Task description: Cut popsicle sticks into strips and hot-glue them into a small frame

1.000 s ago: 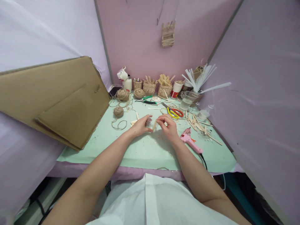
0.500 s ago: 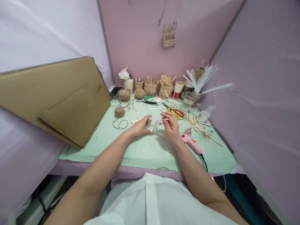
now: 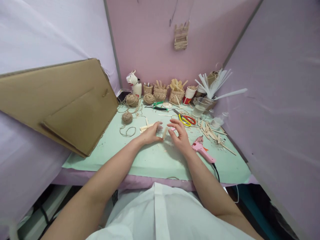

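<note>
My left hand is wrapped round a small clear plastic piece, mostly hidden by the fingers; its exact kind cannot be made out. A short pale wooden stick stands slightly tilted against its right side. Close to that stick, my right hand has its fingers curved and apart, holding nothing I can see. To the right of this hand lies a pink hot glue gun with a black cord. Some pale wooden sticks rest just beyond my left hand.
Twine balls and loose twine lie on the left, beside leaning cardboard. Green-handled pliers and scissors lie farther back. Loose sticks are scattered right, near a clear cup. Stick-filled baskets stand along the wall.
My right hand first pinched at the stick, then drew away to the right with fingers apart, and has come back close to it. The left hand keeps its hold on the plastic piece.
</note>
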